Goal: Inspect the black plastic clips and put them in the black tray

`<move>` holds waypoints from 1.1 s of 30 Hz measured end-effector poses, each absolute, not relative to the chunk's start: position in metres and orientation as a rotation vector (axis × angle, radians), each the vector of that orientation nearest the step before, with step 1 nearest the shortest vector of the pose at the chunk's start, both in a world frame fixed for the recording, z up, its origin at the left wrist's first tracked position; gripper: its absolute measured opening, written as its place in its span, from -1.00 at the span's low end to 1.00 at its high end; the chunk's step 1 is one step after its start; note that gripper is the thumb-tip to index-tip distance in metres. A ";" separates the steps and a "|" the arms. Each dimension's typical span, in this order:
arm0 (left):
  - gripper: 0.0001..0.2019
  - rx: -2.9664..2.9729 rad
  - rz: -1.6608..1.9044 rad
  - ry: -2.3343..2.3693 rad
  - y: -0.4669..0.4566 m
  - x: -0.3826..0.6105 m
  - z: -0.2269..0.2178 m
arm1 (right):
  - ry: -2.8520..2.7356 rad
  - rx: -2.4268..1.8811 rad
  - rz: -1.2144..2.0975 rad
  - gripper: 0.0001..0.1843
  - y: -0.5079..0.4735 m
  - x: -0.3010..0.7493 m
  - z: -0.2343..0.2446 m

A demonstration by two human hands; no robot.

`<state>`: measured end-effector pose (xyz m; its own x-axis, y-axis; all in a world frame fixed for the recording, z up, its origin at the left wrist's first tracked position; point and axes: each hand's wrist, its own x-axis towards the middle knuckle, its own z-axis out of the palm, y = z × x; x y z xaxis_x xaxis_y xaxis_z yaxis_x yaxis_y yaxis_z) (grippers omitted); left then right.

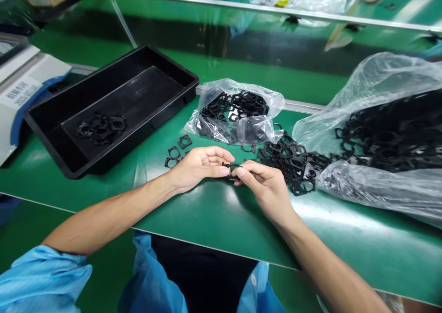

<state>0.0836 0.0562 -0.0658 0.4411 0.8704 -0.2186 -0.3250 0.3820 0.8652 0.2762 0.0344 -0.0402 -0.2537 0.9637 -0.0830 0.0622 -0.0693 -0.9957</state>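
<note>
A small black frame piece (230, 167) lies crosswise between the hands; the left hand (198, 165) and the right hand (264, 184) each pinch one end, fingers curled.

Factory assembly bench: green mat (214, 216), bags of black plastic parts (238, 113) (all alike), black tray (148, 92).

A black tray (44, 119) lies at ten o'clock on the green tabletop (214, 211), holding a small heap of black frame rings (101, 128), with a white machine (20, 87) at nine. A small clear bag of rings (238, 113) sits at twelve and a far larger bag (380, 133) at three. Loose rings (293, 161) are spilled between them, and a few more (176, 152) lie at eleven.
</note>
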 end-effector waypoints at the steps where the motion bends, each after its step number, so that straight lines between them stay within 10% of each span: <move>1: -0.63 0.846 0.865 0.761 0.056 0.083 -0.065 | -1.384 -1.160 1.451 -0.64 0.034 0.276 -0.040; 15: -0.58 0.958 0.705 0.696 0.060 0.079 -0.067 | -1.373 -1.035 1.722 -0.61 0.040 0.288 -0.044; 24: -0.67 1.216 1.062 0.891 0.050 0.090 -0.070 | -2.207 -0.959 0.310 -0.87 0.030 0.284 -0.057; 33: -0.82 1.557 1.263 0.918 0.046 0.088 -0.075 | -1.683 -1.135 0.990 -0.84 0.029 0.280 -0.050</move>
